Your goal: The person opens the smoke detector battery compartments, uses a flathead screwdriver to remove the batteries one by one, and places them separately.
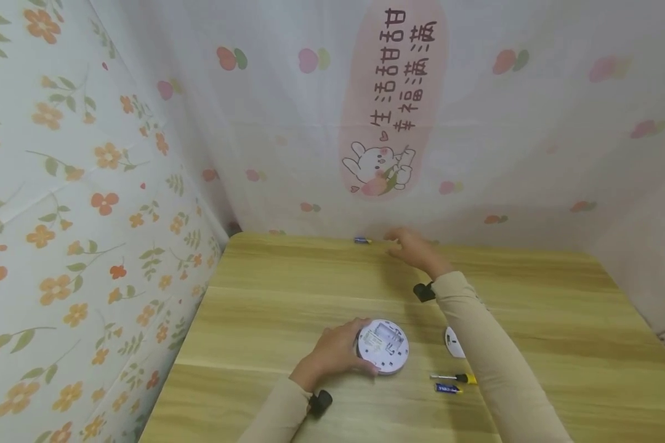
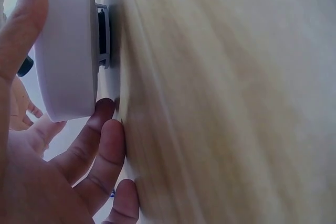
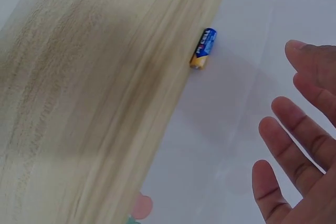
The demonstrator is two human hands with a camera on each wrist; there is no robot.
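A round white smoke detector (image 1: 383,347), its battery compartment facing up, is gripped at its left side by my left hand (image 1: 335,351). The thumb is on the near side, and the other fingers reach around the far side. In the left wrist view, fingertips (image 2: 111,135) rest low beside the detector (image 2: 68,51), close to the wood. At the table's far edge lies a blue-and-yellow battery (image 3: 203,48). My right hand (image 1: 412,249) reaches out just to the right of this battery, fingers spread and holding nothing.
A second battery (image 1: 447,388) lies beside a yellow-and-black screwdriver (image 1: 455,378) on the wooden table (image 1: 266,295). Partly hidden by the right forearm is a white cover piece (image 1: 453,343). A patterned curtain (image 1: 288,154) hangs right behind the far edge.
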